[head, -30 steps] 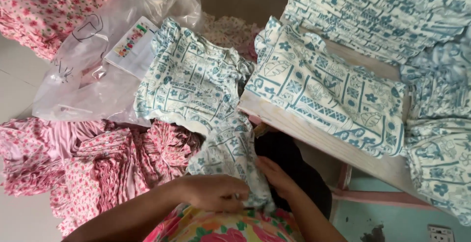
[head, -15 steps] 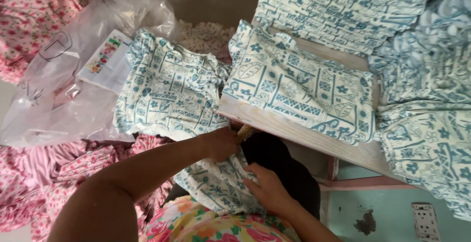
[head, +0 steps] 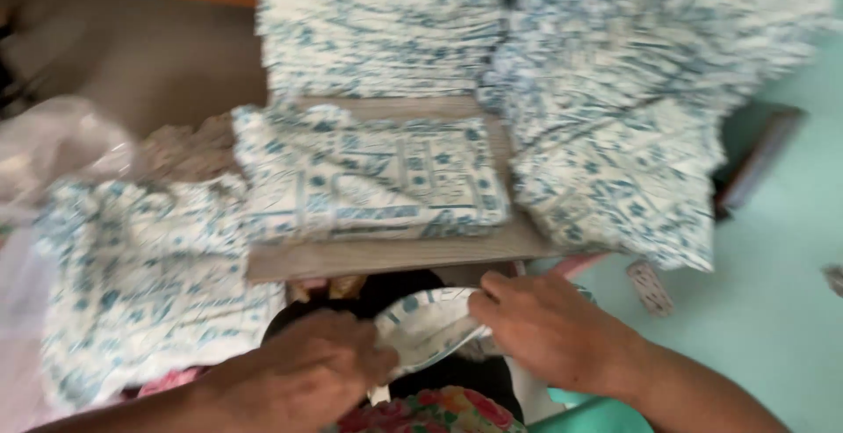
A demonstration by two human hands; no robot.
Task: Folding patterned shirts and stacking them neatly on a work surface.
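Both my hands grip one small white cloth piece with a blue print (head: 428, 326), held low in front of me. My left hand (head: 312, 371) pinches its left end and my right hand (head: 549, 332) holds its right end. Just beyond them a folded garment of the same blue print (head: 369, 178) lies flat on a wooden board (head: 386, 256). The picture is blurred by motion.
Stacks of the same printed fabric fill the back (head: 386, 29) and right (head: 632, 161). Another printed piece (head: 140, 284) lies at left beside a clear plastic bag (head: 53, 152). A pale green floor (head: 773, 292) is at right, with a socket plate (head: 648, 285).
The view has swung to the right and the pink fabrics have left the frame. My hands have drawn the small printed piece up from under the board's edge and hold it between them.
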